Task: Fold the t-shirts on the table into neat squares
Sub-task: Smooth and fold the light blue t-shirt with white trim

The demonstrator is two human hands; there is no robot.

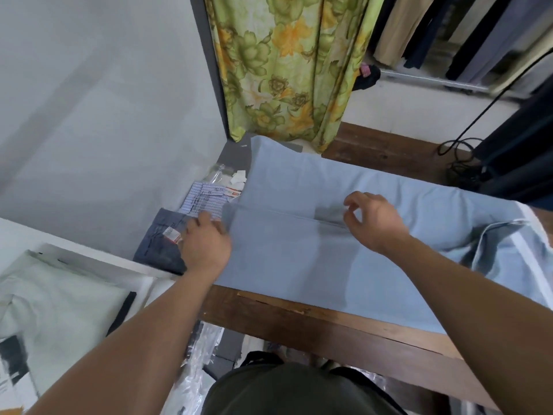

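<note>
A light blue t-shirt point(299, 253) lies spread across the wooden table point(344, 327), with a fold seam running across its middle. My left hand point(206, 244) rests at the shirt's left edge, fingers pinching the folded fabric there. My right hand point(371, 220) hovers just above the seam near the middle, fingers loosely curled, thumb and forefinger close together with nothing visibly between them. The shirt's right end point(502, 244) is bunched, showing a white inner edge.
Folded garments lie left of the shirt: a blue checked one point(206, 202) and a dark grey one with a tag point(161, 244). A pale green shirt point(59, 298) lies at lower left. A floral curtain point(287, 67) hangs behind; black cables point(460, 151) trail at right.
</note>
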